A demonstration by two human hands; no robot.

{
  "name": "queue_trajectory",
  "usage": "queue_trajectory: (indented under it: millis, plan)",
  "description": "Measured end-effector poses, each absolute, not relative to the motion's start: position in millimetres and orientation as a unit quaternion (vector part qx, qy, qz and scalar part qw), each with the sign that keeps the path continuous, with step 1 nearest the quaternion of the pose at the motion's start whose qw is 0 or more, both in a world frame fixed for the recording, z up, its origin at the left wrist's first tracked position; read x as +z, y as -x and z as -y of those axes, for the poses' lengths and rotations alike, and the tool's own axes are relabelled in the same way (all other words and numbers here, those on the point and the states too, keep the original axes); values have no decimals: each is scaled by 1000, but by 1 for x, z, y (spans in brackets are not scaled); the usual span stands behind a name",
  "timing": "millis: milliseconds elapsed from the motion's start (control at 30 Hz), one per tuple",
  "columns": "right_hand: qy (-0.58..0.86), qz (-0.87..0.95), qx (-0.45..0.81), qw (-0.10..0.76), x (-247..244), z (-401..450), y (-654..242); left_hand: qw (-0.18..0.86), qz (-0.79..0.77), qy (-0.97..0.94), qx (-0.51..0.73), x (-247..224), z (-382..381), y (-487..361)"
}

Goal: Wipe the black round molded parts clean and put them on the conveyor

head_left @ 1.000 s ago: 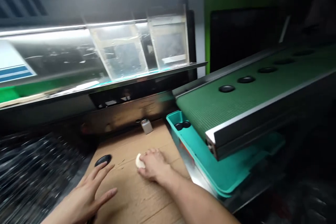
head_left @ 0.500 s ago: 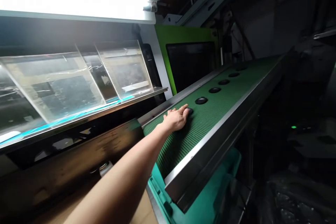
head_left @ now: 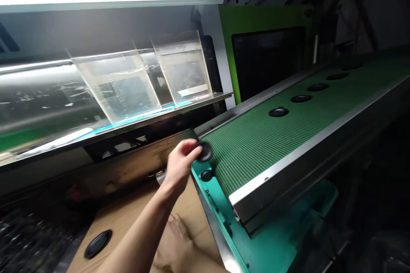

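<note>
My left hand (head_left: 181,164) pinches a black round disc (head_left: 204,151) at the near end of the green mesh conveyor belt (head_left: 256,149). Several more black discs lie in a row along the belt, the closest one (head_left: 278,112) well beyond my fingers. My right hand (head_left: 173,245) is low on the cardboard sheet (head_left: 128,213), blurred and partly behind my left forearm. Whatever it holds is hidden. Another black disc (head_left: 98,244) lies flat on the cardboard, and a smaller one (head_left: 206,175) sits on the teal tray (head_left: 211,192).
A steel rail (head_left: 307,145) runs along the belt's near side, with the teal tray under its end. Clear acrylic bins (head_left: 115,85) stand on a shelf at the back left. A green-framed machine panel (head_left: 265,21) rises behind the belt.
My view has swung back toward the cardboard. My left hand has moved from the belt's middle to its near end, now pinching a disc. The white lump seen earlier in my right hand no longer shows.
</note>
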State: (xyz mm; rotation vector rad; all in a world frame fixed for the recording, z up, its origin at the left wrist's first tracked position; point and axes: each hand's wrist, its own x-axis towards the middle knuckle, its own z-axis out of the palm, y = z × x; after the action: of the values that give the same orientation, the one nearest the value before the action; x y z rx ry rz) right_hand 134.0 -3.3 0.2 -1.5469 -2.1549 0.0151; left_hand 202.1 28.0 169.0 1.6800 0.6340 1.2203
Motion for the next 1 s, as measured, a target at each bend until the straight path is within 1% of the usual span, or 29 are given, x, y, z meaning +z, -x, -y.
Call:
queue_trajectory:
  millis: [67, 133, 200, 300, 400, 467, 533, 600, 700, 867, 1000]
  plan:
    - [567, 786, 47, 242, -3, 3, -131, 553, -351, -547, 521, 137, -31, -122]
    - [563, 787, 61, 244, -2, 4, -131, 610, -406, -420, 535, 101, -31, -51]
    - [560, 786, 48, 256, 0, 7, -133, 650, -409, -328, 549, 67, -28, 2]
    - [575, 775, 30, 259, 2, 10, -138, 681, -396, -263, 558, 29, -19, 42]
    - [606, 741, 10, 289, 6, 11, -140, 685, -370, -282, 561, 10, -12, 49]
    - [610, 719, 7, 332, 9, 14, -134, 683, -352, -298, 566, 7, -11, 45]
    - [593, 719, 18, 361, 10, 20, -120, 708, -321, -288, 560, 6, -12, 42]
    - [567, 742, 29, 356, 8, 27, -104, 756, -280, -261, 531, 6, -12, 40]
    - [540, 776, 23, 326, 4, 33, -84, 809, -238, -230, 486, 4, -14, 40]
    - [593, 737, -13, 324, 4, 26, -77, 802, -241, -213, 504, -3, -18, 42]
    - [553, 774, -29, 308, 3, 26, -77, 799, -264, -198, 503, -5, -21, 42]
